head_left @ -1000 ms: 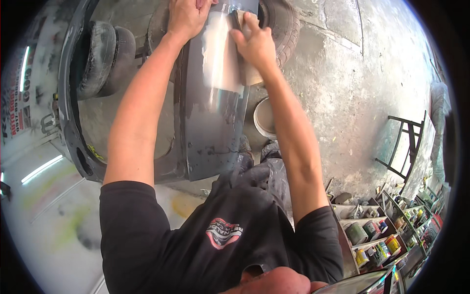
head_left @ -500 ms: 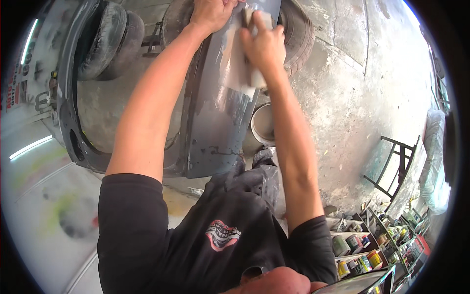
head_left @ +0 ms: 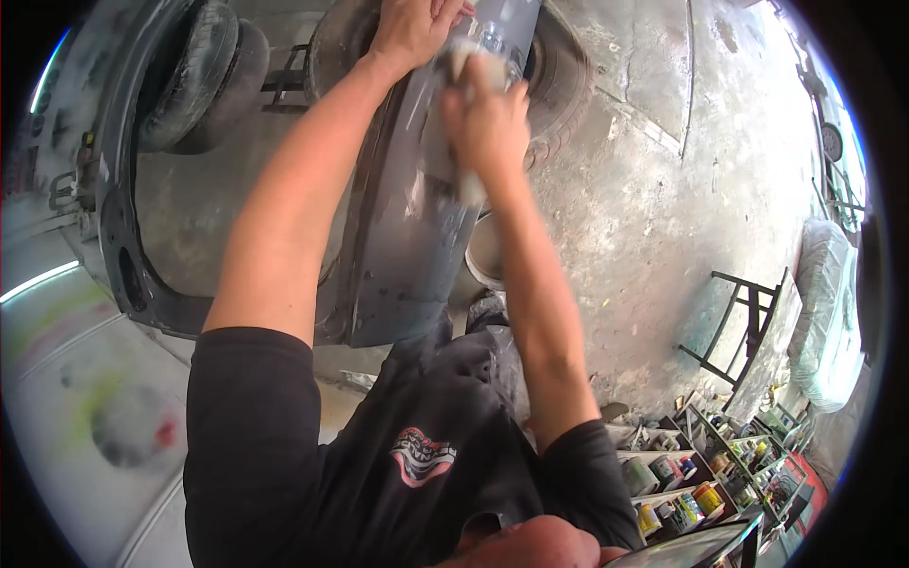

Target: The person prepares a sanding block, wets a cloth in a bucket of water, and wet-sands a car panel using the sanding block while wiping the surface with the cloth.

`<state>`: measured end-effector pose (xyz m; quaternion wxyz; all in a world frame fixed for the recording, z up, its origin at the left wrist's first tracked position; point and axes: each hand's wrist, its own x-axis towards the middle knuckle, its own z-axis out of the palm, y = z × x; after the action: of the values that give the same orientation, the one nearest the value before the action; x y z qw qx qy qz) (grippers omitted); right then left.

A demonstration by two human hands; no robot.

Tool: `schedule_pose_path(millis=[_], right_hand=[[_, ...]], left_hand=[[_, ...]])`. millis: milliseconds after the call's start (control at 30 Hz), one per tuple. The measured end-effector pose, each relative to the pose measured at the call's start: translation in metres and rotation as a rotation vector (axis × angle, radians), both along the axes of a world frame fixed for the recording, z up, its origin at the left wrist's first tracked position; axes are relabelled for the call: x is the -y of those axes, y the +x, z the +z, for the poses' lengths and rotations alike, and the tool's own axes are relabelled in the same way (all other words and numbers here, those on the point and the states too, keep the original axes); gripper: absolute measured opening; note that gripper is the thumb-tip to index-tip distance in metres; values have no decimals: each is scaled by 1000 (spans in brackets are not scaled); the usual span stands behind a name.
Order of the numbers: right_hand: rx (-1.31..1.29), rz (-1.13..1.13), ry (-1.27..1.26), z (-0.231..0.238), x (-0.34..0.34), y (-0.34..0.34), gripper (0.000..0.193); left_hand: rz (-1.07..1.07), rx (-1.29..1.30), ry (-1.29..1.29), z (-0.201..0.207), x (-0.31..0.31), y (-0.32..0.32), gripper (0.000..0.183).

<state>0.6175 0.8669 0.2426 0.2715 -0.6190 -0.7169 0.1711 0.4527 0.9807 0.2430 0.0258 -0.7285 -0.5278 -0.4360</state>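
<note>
A dark grey car door [head_left: 402, 256] lies in front of me, its wet outer skin streaked and its window frame to the left. My right hand [head_left: 489, 118] is closed on a long, pale sanding block [head_left: 472, 187], which is pressed to the door's surface; both are blurred by motion. Farther up, my left hand [head_left: 414, 36] is at the door near the upper rim of the picture. Its fingers are curled together, and I cannot make out what they hold. Water glints on the panel beside them.
A tire [head_left: 563, 85] lies under the door's right side, and more tires [head_left: 194, 80] stand beyond the window opening. A bucket [head_left: 483, 254] is beside the door. A black metal stand [head_left: 739, 327], plastic-wrapped roll [head_left: 826, 317] and shelves of paint cans [head_left: 677, 473] are at the right.
My right hand has slid the sanding block a little down and left along the door. The left hand stays nearly in place. The whole view has shifted slightly.
</note>
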Motion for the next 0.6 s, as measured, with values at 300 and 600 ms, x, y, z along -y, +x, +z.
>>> schedule_pose_path(millis=[300,600], right_hand=[[6,22,9,20,-18,12,60],[-65,256,15,2,131,9,87]], left_hand=[[-102,48,-112,23,-1,14,47],[-42,47,-12,15,6,-4,32]])
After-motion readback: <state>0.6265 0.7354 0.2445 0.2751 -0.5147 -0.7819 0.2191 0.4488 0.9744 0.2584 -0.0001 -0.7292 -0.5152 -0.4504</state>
